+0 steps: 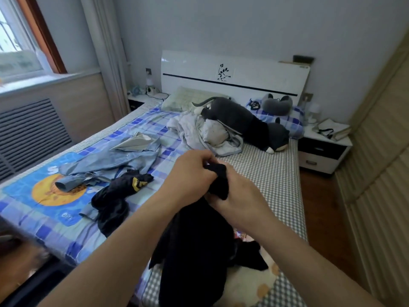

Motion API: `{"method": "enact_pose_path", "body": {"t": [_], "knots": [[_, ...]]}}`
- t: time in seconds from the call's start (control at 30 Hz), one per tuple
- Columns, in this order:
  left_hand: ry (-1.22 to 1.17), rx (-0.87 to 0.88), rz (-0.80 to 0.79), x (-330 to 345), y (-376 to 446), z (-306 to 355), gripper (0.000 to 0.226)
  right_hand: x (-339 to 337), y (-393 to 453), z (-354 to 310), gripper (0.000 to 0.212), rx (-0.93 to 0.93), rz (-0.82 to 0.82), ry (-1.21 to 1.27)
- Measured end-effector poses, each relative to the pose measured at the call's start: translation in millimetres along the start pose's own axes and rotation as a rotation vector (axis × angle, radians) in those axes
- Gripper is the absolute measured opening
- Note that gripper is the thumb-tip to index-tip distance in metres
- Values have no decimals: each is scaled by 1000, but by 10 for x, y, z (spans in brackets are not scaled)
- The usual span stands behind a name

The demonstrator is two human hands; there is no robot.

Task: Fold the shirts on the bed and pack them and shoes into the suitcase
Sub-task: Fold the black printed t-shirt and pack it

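Both hands are up over the near end of the bed (265,173), close together and gripping the same black shirt (199,251). The left hand (192,173) has its fingers curled round a bunched edge at the top; the right hand (239,196), just beside it and a little nearer the foot of the bed, pinches the neighbouring bit of cloth. The shirt hangs straight down from that grip, long axis near vertical, its lower part heaped on the checked sheet at the foot of the bed. To spread it for folding, I'd judge the hands must part sideways along the top edge; neither is clearly the nearer.

Counting shirts: three, as far as I can tell. The black one in hand, a pale blue shirt (115,160) lying crumpled toward the window side of the bed, and another dark shirt with a yellow patch (119,196) just beside it, toward the foot. A rumpled white heap (205,131) sits nearer the headboard (254,72); whether that is clothing I cannot tell. No suitcase or shoes in sight.
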State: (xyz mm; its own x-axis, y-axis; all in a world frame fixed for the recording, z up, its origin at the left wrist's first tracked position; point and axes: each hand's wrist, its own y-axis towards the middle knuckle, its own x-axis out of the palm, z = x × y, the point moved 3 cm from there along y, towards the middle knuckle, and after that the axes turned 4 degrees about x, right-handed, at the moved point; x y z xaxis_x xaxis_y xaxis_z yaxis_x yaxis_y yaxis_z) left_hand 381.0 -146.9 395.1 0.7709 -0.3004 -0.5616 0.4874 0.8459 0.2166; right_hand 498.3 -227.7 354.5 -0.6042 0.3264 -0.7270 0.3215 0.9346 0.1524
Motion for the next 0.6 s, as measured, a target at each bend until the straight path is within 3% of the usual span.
{"method": "enact_pose_path", "body": {"t": [0.1,0.17,0.23,0.4,0.53,0.6], "knots": [[115,129,39,-210,199,220,6,-190,278,-322,24,-14,124,-100],[181,185,42,-397,338,186,9,-394,455,-408,21,13,177,-235],[236,181,30,-551,450,-17,12,-578,638,-486,27,76,206,-220],[350,-76,174,-616,544,-1196,22,-804,1179,-471,42,256,401,426],[412,-418,65,-557,339,-2173,18,-1031,1520,-382,32,412,576,912],[417,-460,73,-714,523,-2353,17,-1292,1704,-369,31,442,612,1053]]}}
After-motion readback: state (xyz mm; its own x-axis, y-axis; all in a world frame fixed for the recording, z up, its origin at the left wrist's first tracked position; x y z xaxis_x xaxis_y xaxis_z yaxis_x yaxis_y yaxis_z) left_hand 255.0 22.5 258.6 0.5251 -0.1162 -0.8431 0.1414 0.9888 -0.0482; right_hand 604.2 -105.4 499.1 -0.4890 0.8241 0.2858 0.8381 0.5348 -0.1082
